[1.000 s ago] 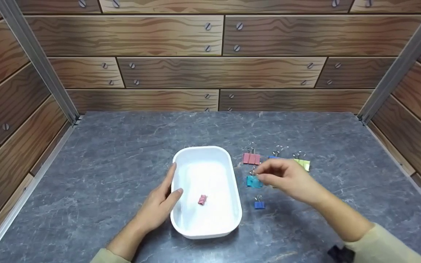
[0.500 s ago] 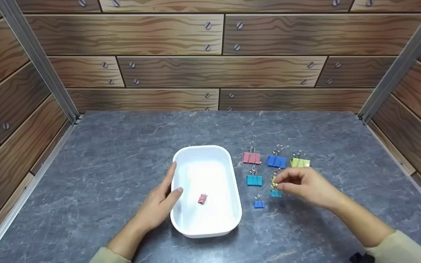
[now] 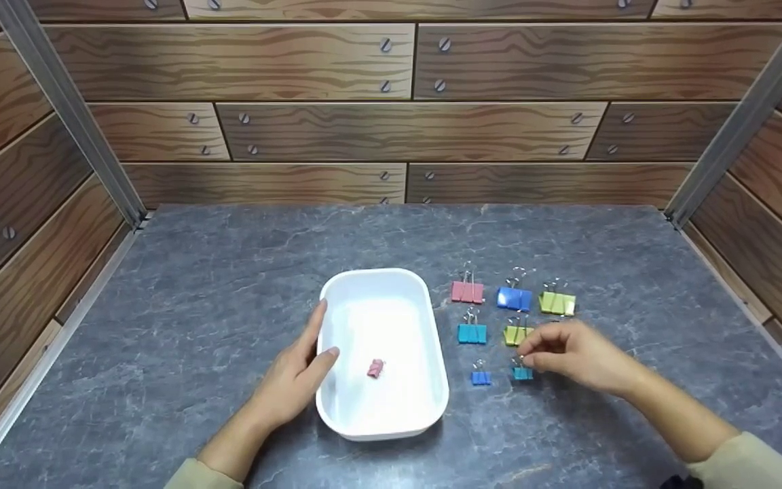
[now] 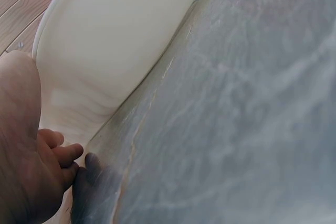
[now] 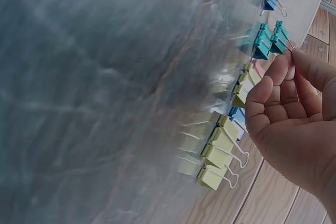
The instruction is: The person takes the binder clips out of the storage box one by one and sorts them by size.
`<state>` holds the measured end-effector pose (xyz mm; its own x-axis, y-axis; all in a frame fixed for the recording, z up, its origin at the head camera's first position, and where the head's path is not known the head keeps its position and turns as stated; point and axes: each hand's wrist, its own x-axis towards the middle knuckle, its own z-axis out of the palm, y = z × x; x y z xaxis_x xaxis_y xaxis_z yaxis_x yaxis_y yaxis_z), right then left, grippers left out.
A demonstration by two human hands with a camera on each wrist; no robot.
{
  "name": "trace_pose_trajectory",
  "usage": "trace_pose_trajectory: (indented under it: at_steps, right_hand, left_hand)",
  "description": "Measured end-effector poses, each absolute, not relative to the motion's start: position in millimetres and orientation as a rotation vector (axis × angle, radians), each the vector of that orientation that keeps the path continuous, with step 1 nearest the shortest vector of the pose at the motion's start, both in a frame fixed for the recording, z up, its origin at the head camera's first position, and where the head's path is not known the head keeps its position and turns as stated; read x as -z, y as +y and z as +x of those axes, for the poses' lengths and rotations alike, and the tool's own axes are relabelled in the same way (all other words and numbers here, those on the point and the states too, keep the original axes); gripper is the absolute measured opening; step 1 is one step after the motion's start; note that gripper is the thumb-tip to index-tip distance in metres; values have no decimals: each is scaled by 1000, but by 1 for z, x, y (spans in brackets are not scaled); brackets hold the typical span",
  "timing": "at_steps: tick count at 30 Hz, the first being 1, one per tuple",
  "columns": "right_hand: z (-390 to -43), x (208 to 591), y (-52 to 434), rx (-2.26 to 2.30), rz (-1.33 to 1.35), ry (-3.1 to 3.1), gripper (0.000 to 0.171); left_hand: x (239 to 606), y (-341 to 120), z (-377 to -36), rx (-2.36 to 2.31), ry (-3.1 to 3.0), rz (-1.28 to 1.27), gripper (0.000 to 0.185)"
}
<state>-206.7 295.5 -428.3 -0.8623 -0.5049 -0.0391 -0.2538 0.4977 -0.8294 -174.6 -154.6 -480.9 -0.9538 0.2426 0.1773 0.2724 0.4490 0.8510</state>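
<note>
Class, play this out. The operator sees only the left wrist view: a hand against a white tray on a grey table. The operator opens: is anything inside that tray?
Observer: Yes, one small pink clip lies in the white tray.
Operator: Where is the right hand?
Observer: The right hand is to the right of the tray, pinching a small teal clip low at the table.
Operator: Any more clips?
Observer: Six other clips stand in rows beside the tray.
</note>
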Motion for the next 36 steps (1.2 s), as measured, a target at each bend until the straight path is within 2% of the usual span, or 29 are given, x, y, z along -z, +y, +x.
trace_pose_trajectory:
  at_steps: [24, 36]
  right_hand:
    - [-212, 441, 304, 1239, -528, 2460, 15]
    - [-210, 435, 307, 1218, -539, 2495, 17]
  left_hand:
    - [480, -156, -175, 1563, -2654, -450, 72]
    - [481, -156, -175, 1574, -2658, -448, 72]
